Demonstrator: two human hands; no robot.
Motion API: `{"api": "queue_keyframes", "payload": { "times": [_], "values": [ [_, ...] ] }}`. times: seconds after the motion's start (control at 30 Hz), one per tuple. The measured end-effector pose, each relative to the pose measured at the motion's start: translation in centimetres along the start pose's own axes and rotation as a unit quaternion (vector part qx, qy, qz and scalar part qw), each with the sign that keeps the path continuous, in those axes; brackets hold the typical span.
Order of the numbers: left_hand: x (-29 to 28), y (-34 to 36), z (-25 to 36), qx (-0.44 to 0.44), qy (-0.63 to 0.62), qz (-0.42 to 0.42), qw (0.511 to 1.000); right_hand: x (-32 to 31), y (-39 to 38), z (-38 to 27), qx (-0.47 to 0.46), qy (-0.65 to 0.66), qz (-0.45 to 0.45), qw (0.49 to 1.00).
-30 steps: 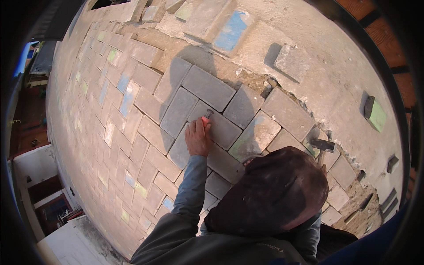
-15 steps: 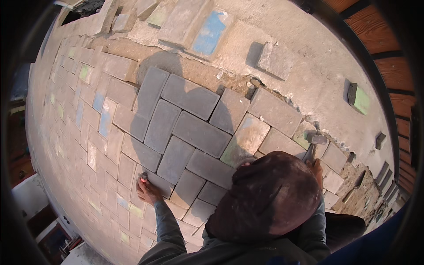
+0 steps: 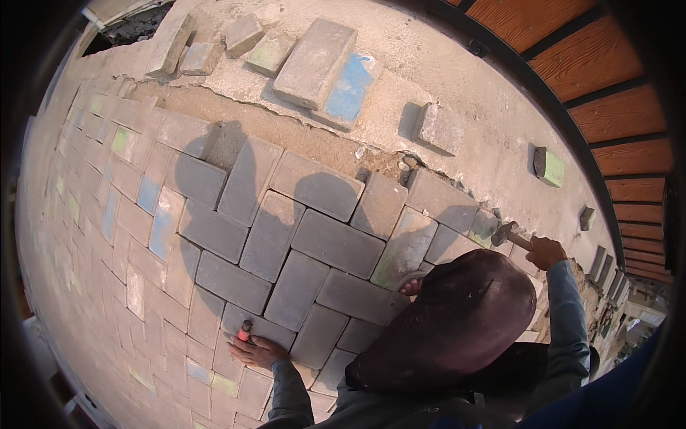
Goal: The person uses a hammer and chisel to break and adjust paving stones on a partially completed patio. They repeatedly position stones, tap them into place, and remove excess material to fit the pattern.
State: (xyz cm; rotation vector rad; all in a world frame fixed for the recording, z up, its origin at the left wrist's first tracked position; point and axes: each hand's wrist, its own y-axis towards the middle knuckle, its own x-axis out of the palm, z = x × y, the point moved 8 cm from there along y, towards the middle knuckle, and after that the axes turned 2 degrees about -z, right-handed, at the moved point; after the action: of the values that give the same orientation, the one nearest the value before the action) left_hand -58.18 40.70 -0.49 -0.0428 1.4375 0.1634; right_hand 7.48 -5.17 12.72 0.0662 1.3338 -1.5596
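Note:
My left hand (image 3: 257, 350) rests low over the laid pavers, its fingers around a short red tool with a dark end (image 3: 244, 330); the kind of tool is unclear. To the right, my right hand (image 3: 547, 254) grips the wooden handle of a hammer (image 3: 516, 237). The hammer's metal head is close beside a small green-marked paver piece (image 3: 484, 225) at the edge of the paving; whether they touch is unclear. Grey block pavers (image 3: 337, 241) lie between my hands in a herringbone pattern, partly in my shadow.
My knee in dark maroon cloth (image 3: 457, 314) and my toes (image 3: 411, 287) are over the pavers. Loose blocks (image 3: 316, 63) lie along the far concrete strip, with a single block (image 3: 439, 130) and a green-faced piece (image 3: 549, 166) further right. A brown slatted panel (image 3: 593, 79) borders the right.
My right hand and the hammer have swung out to the right, away from my knee, and the handle now lies more sideways. The view has shifted; my left hand still holds the red tool.

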Motion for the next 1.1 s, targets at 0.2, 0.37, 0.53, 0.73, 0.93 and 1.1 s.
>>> {"api": "queue_keyframes", "payload": {
  "times": [0.2,0.37,0.53,0.73,0.93,1.1],
  "values": [
    [1.1,0.4,-0.7,-0.021,0.026,-0.033,0.999,-14.3,-7.2,-1.2,-0.001,-0.104,-0.092,0.99],
    [1.1,0.1,-1.1,0.012,0.015,-0.018,1.0,-22.8,-11.5,-2.1,0.044,0.08,-0.043,0.995],
    [1.7,0.1,-1.7,0.02,0.043,0.004,0.999,-28.2,-8.2,-4.5,-0.041,0.006,0.115,0.993],
    [1.4,-0.1,-1.3,0.025,0.045,0.048,0.997,-28.8,0.1,-5.9,-0.083,-0.051,0.103,0.99],
    [0.5,-0.4,0.1,0.056,0.028,0.073,0.995,-27.9,7.7,-6.5,-0.174,-0.072,0.092,0.978],
    [1.5,0.4,-0.4,0.131,0.006,0.164,0.978,-25.9,15.1,-6.4,-0.207,0.003,0.056,0.977]
  ]
}}
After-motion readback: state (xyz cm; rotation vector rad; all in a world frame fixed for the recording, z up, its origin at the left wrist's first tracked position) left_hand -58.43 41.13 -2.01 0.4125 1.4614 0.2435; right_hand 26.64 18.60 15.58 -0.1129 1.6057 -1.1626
